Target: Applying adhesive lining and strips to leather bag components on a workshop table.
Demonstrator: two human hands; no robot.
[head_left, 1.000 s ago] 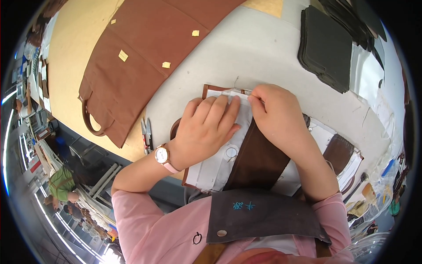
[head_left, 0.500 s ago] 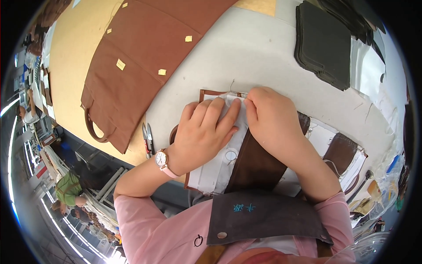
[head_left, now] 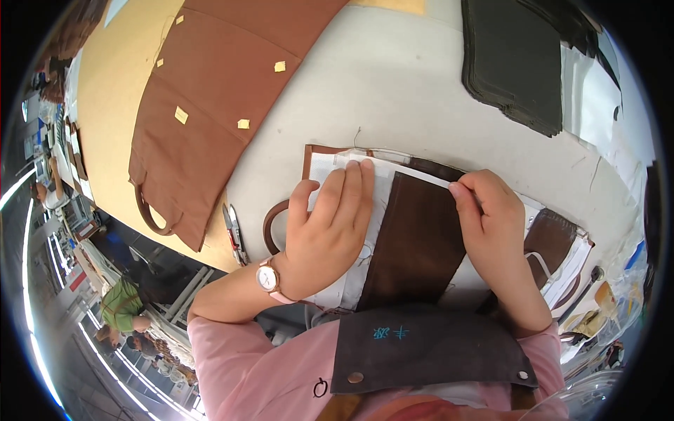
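A: And here's the workpiece (head_left: 421,235), brown leather and white lining, lying near the middle of the pale table (head_left: 358,84), right in front of the person!

B: What's the left hand (head_left: 326,228) up to?

A: Flat on the white lining at the left side, fingers stretched out, the little finger a bit apart from the others, fingertips down by the far edge. The thumb? Can't tell from here.

B: And over on the right?

A: Oh, a neat pinch! The right hand (head_left: 491,217) has thumb and forefinger closed on a narrow white strip (head_left: 415,173), which runs between the hands along the far edge of a dark brown panel (head_left: 411,256).

B: What's around them?

A: A curved brown handle (head_left: 269,228) pokes out just left of the left hand. Farther left lie snips (head_left: 234,235), close to a big reddish-brown leather piece (head_left: 217,84) dotted with yellow tags (head_left: 243,124). Far right, a stack of dark sheets (head_left: 512,70)!
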